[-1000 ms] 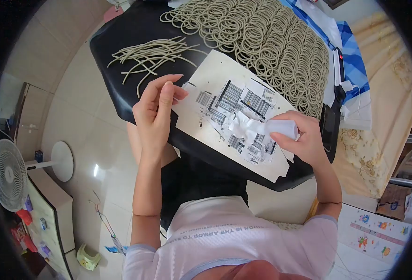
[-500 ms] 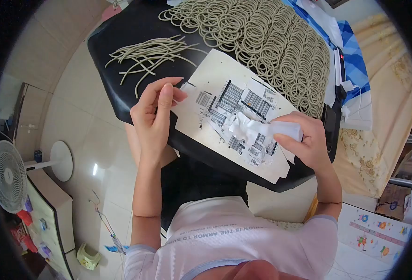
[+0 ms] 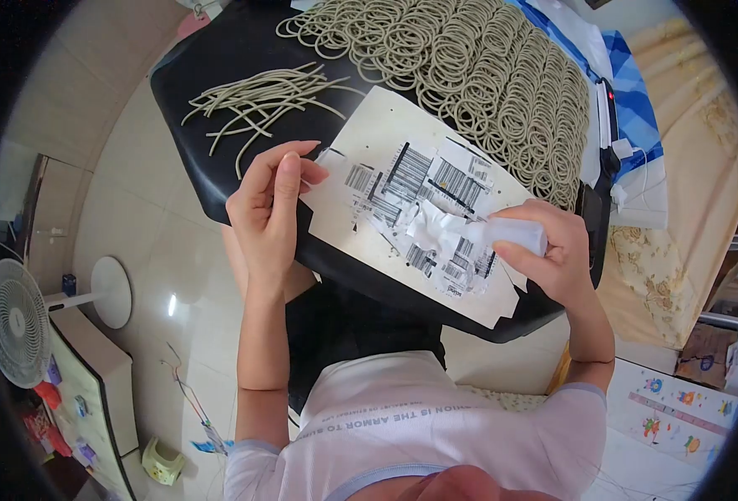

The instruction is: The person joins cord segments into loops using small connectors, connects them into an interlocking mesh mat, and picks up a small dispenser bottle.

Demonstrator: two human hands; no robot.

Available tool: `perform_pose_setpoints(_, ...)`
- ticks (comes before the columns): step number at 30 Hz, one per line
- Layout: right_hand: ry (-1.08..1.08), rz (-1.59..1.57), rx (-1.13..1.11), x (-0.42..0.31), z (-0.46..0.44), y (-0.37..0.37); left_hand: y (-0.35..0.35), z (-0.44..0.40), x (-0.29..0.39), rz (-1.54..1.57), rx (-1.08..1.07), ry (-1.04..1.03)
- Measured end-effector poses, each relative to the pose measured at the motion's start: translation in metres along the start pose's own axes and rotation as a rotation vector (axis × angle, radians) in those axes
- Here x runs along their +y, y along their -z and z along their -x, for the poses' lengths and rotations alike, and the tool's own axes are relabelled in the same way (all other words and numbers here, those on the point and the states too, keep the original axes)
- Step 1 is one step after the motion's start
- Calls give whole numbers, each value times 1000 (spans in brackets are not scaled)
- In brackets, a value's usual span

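Observation:
My right hand (image 3: 544,248) is closed around a small translucent white bottle (image 3: 519,235), tilted on its side. The bottle's front end lies at a crumpled white wrapper (image 3: 437,230) on a pale board (image 3: 369,125). Torn barcode labels (image 3: 413,171) cover the middle of this board. At the board's left edge is my left hand (image 3: 270,196), its index finger stretched out and its other fingers loosely bent. I see nothing held between them. A clear label edge is close to those fingertips; I cannot tell whether they touch it.
Several loose beige cords (image 3: 268,102) lie on the black tabletop (image 3: 189,167) at the left. Overlapping rows of beige rings (image 3: 502,79) fill the far and right side. Beyond them are a white plug with a cable (image 3: 623,150) and a blue checked cloth (image 3: 634,96). A fan (image 3: 18,321) stands left.
The view has shifted slightly. My left hand has moved a little to the left, while my right hand keeps its hold on the bottle.

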State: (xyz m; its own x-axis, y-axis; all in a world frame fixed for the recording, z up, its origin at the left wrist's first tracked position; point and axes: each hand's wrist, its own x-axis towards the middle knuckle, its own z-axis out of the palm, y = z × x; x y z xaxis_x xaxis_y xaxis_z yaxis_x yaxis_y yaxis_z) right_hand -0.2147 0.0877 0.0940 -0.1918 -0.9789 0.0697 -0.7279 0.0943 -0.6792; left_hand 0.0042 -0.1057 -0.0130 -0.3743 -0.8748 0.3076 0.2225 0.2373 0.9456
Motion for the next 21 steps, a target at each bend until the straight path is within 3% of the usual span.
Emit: perform_pose_setpoints(21, 59, 6, 47, -7, -1, 1, 0, 0, 1, -37, 6, -14)
